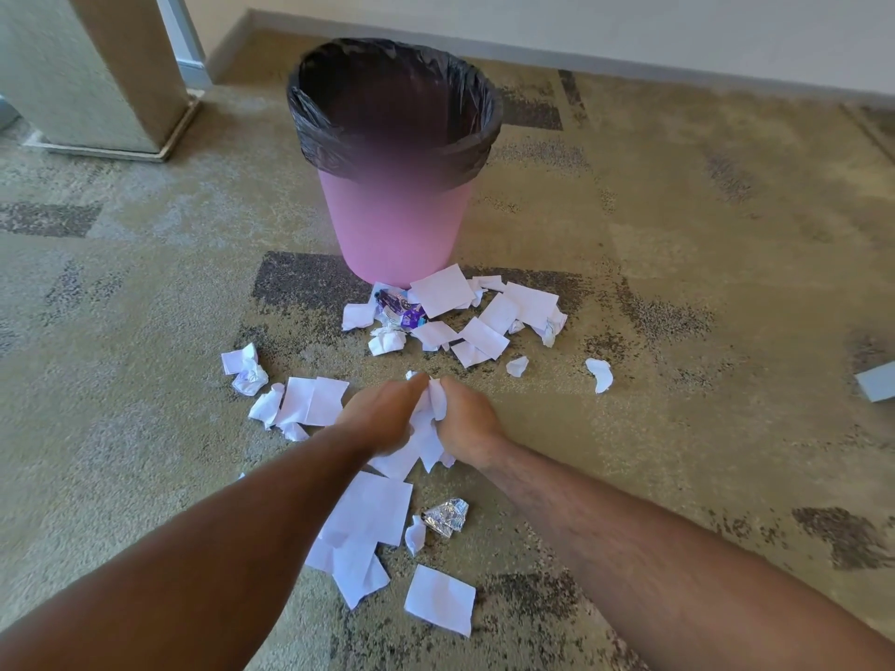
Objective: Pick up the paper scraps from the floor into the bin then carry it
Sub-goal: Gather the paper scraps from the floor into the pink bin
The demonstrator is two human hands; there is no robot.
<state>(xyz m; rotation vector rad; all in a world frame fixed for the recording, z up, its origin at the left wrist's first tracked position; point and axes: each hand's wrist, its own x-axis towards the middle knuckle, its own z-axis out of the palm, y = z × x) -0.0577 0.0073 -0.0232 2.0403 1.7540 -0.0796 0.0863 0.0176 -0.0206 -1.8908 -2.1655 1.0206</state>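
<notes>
Step in hand, as judged: gathering. Both hands meet at the centre of the frame, slightly below the middle, and work one handful of white paper between them. The left hand (pixel 382 418) and the right hand (pixel 465 423) are pressed toward each other, knuckles up, with the bunch of scraps (pixel 426 428) squeezed in the gap. The fingers of each hand are curled in and clamped on that paper; a corner of it sticks out above the fingertips and more hangs below the palms toward the floor (pixel 678 283).

The pink bin (pixel 402 230), lined with a black bag (pixel 339 109), stands upright in the upper centre of the frame, well apart from the hands and directly beyond them. Its mouth is open; the inside is too dark to show any contents.

Most of the task appears outstanding. Loose scraps lie in three groups:
- a cluster (pixel 479 317) touching the foot of the bin, with a purple wrapper (pixel 402 307) among it;
- a group (pixel 300 399) just left of the left hand;
- larger sheets (pixel 368 520) in the lower centre, between the forearms, with a crumpled foil piece (pixel 448 515) beside them.

Next move, as judged: lift the clamped handful forward over the bin rim and part the fingers above the liner (loose corners could slip out on the way, so the squeeze needs keeping). Carrying the bin comes only once the carpet is cleared.
</notes>
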